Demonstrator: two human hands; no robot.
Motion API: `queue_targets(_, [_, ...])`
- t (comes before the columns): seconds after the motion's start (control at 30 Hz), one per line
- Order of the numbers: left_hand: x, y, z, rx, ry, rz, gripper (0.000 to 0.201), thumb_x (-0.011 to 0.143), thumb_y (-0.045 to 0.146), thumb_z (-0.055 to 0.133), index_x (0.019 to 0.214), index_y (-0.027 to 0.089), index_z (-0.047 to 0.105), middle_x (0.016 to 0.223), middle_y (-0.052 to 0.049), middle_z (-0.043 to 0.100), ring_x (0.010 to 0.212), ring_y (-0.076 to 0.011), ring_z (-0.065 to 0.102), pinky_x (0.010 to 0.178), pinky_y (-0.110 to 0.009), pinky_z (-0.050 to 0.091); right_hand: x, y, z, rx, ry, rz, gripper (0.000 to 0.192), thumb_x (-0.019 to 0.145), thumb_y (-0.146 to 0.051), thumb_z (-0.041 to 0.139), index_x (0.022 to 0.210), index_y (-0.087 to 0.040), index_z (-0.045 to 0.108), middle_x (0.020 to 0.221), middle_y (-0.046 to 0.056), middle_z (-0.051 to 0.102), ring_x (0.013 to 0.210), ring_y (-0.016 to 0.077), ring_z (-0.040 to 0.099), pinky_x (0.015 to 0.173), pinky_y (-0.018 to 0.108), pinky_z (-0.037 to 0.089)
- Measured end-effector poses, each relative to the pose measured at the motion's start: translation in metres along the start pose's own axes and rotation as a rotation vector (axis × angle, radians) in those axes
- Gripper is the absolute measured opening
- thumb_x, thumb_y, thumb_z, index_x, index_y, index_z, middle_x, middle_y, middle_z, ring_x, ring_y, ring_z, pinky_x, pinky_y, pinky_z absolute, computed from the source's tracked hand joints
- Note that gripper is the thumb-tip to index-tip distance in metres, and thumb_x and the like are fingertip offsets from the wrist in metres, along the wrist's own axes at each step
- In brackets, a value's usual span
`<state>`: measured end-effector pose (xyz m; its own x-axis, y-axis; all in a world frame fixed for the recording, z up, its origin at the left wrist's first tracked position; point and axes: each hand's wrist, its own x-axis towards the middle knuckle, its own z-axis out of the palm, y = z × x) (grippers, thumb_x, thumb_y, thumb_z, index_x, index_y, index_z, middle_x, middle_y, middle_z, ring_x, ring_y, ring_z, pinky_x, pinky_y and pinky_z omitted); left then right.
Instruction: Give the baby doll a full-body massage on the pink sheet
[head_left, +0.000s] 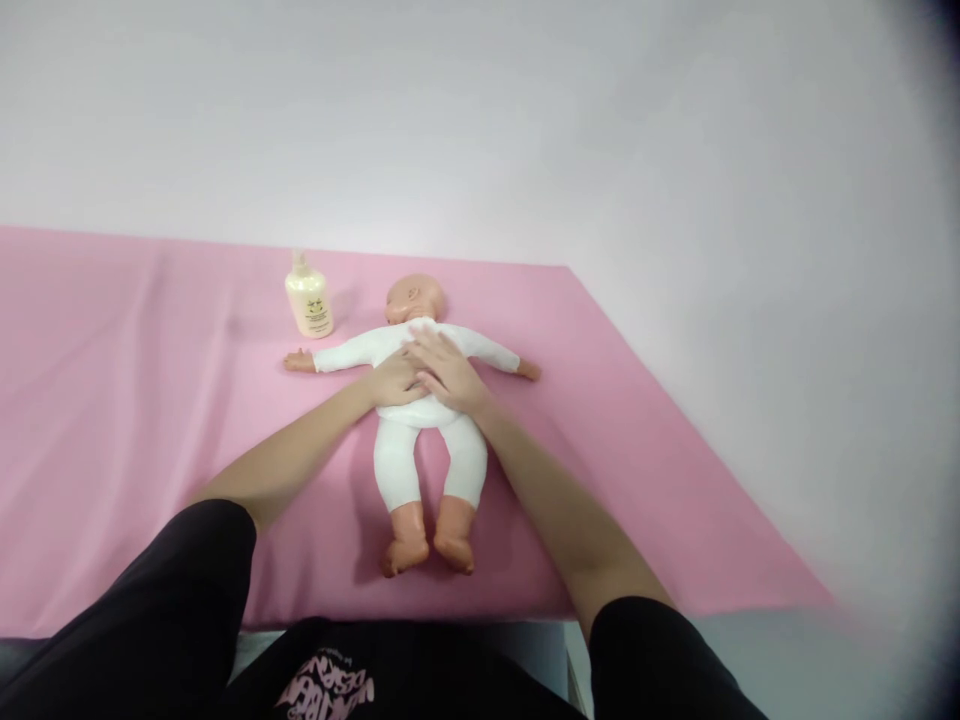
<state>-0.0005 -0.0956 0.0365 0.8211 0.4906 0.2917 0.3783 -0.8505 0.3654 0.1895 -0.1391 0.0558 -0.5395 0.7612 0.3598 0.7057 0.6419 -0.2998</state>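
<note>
A baby doll lies face up on the pink sheet that covers the worktop, near the far middle of the sheet. Its long axis runs from the near edge toward the far wall: the bald head points away from the person and the two bare feet point toward the person. The arms are stretched out to either side, at right angles to that axis, so the figure forms a cross. The doll wears a white long-sleeved top and white leggings; hands and feet are uncovered.

Both hands rest on the doll's trunk. The left hand lies palm down on the belly and lower chest, fingers loosely extended and gripping nothing. The right hand lies flat on the chest, fingers spread and pointing toward the doll's head, its fingertips partly overlapping the left hand. The two bare forearms converge on the doll from the lower corners of the view; black sleeves cover the upper arms.

A pale yellow pump bottle stands upright on the sheet, just beside the doll's outstretched arm on the person's left and near the head, apart from both. A plain white wall rises behind the worktop.
</note>
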Motion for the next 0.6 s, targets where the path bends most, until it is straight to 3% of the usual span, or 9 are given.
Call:
queue_targets(0.1, [0.000,0.003,0.002,-0.030,0.015,-0.009,0.040,0.092,0.029,0.052,0.124,0.020,0.074,0.137,-0.012,0.070,0.136,-0.0311,0.060,0.121,-0.052,0.042,0.011,-0.003,0.003,0.027,-0.113,-0.017,0.057,0.105,-0.039,0.026,0.155,-0.025,0.049,0.168,0.001,0.039,0.162,0.0223,0.023,0.133,0.050,0.013])
queue_targets(0.27, [0.007,0.003,0.004,-0.058,0.082,-0.013,0.039,0.091,0.024,0.050,0.119,0.023,0.077,0.134,-0.008,0.072,0.141,-0.0298,0.054,0.126,-0.056,0.034,0.017,0.008,0.011,0.071,-0.061,0.143,0.059,0.106,-0.040,0.021,0.157,-0.022,0.046,0.171,0.002,0.032,0.163,0.0190,0.019,0.133,0.044,0.016])
queue_targets(0.4, [0.008,0.001,0.004,-0.070,0.127,-0.044,0.039,0.097,0.028,0.042,0.114,0.023,0.078,0.132,-0.008,0.073,0.135,-0.0263,0.059,0.126,-0.052,0.036,0.015,0.011,0.014,0.060,-0.054,0.270,0.063,0.106,-0.043,0.018,0.163,-0.021,0.035,0.174,0.002,0.023,0.164,0.0219,0.012,0.134,0.047,0.014])
queue_targets(0.6, [0.001,-0.001,0.008,-0.097,0.319,-0.230,0.049,0.103,0.032,0.030,0.135,0.019,0.066,0.146,-0.009,0.065,0.146,-0.0222,0.051,0.129,-0.050,0.031,0.002,-0.001,0.018,0.019,-0.019,0.574,0.074,0.104,-0.050,0.024,0.166,-0.010,0.018,0.175,0.015,0.014,0.163,0.0364,0.013,0.131,0.058,0.017])
